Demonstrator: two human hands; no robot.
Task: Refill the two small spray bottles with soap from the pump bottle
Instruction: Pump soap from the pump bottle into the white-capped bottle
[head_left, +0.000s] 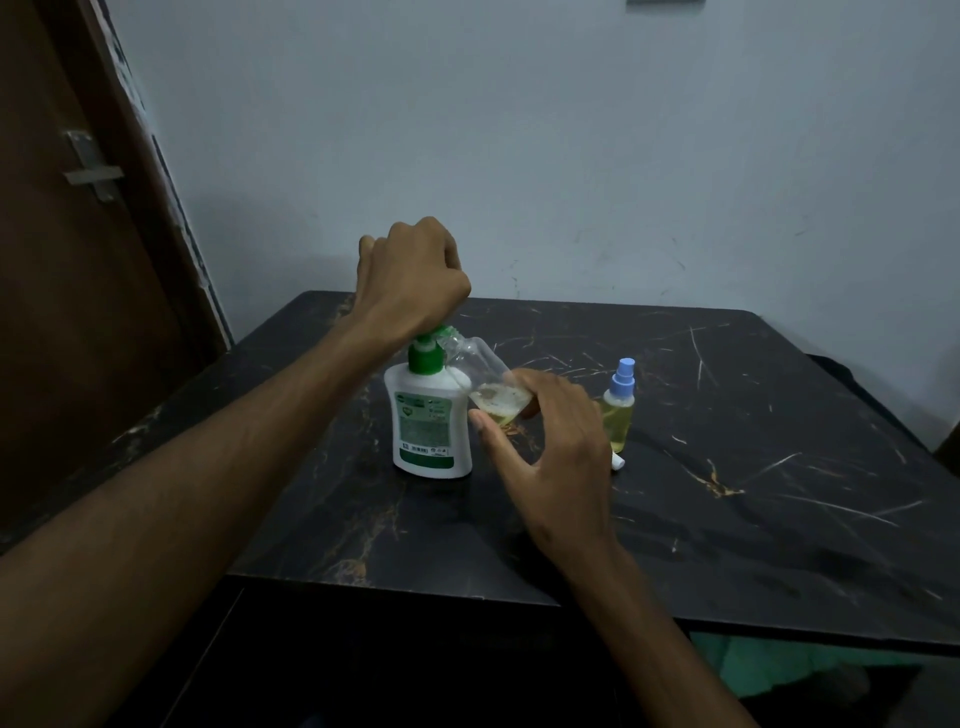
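The table (727, 545) lies open at front and right; pump bottle (431, 421) and capped spray bottle (619, 410) crowd its middle.

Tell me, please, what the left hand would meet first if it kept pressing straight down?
The left hand sits directly over the pump bottle, so it would probably meet the green pump head first; whether they already touch is hidden.

Pump bottle (430, 422) label text too blurry, unreadable.
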